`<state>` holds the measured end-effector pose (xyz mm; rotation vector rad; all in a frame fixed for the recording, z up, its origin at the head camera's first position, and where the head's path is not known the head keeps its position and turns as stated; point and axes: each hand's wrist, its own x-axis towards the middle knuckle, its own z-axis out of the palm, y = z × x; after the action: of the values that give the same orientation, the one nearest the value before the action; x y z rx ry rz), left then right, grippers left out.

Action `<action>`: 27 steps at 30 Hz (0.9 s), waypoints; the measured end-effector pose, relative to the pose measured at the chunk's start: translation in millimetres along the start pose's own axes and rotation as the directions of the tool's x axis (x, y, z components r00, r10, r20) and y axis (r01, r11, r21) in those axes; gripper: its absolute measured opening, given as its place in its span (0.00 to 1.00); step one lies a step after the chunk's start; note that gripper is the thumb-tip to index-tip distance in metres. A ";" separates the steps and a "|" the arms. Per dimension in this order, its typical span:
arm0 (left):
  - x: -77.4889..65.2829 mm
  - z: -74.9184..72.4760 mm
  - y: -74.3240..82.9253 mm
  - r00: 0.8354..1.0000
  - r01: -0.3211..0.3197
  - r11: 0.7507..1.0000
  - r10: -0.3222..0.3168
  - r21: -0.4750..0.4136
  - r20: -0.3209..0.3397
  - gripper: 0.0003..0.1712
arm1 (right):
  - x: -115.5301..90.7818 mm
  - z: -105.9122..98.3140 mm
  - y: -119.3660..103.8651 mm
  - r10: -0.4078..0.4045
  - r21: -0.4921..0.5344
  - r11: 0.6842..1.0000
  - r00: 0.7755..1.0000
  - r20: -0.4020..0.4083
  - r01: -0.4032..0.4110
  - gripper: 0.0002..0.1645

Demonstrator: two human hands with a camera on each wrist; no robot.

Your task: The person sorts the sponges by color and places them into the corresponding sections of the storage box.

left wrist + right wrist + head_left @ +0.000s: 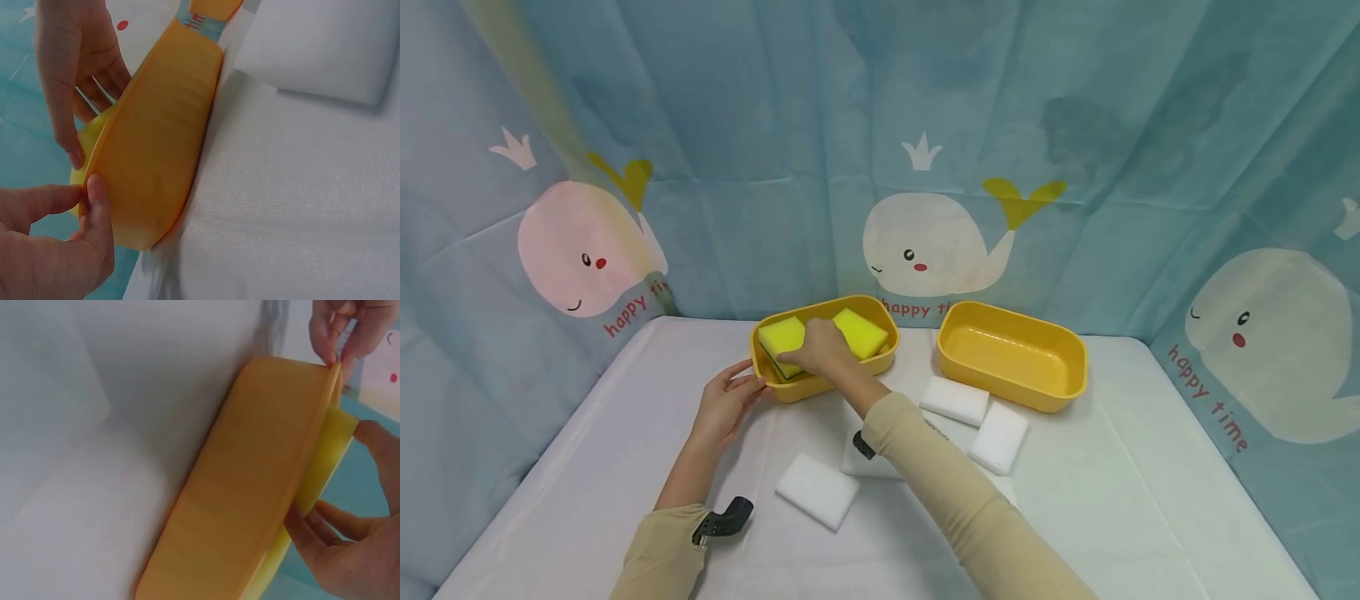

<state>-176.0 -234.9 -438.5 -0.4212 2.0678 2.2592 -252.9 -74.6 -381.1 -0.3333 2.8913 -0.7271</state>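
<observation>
At the left end of a yellow-orange plastic basket [805,389], my left hand [722,408] pinches the rim between thumb and fingers; the left wrist view shows this grip [87,194] closely. My right hand [826,350] reaches over the front rim and grips a yellow sponge [782,335] with a dark underside, thumb at one edge and fingers at the other. This sponge [328,453] sits partly inside the basket, rising past the rim in the right wrist view. A second yellow sponge [862,333] lies in the basket's right half.
Another yellow-orange basket [1011,354] stands to the right. White sponge blocks [818,490] lie in front on the white-covered table [1150,500], two of them near the right basket. A white flat item [871,462] is partly hidden under my right forearm. A blue whale-print curtain [775,167] hangs behind.
</observation>
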 end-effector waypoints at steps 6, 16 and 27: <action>-0.2 -0.2 0.2 1.000 0.007 1.000 -0.007 -0.002 -0.005 0.39 | 0.2 2.3 -4.3 -0.007 -0.040 0.999 1.000 -0.013 0.007 0.36; 1.3 0.8 0.2 1.000 0.018 1.000 -0.018 0.000 -0.007 0.39 | 5.0 10.7 -6.9 0.032 -0.125 0.992 0.999 -0.029 -0.035 0.38; 0.7 -0.3 1.4 1.000 0.020 1.000 -0.020 0.003 -0.006 0.39 | -0.4 8.0 -5.8 0.016 -0.101 0.995 0.999 -0.051 -0.021 0.40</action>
<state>-176.9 -235.5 -437.3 -0.4471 2.0599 2.2463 -250.0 -83.1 -385.2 -0.3041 2.9810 -0.5953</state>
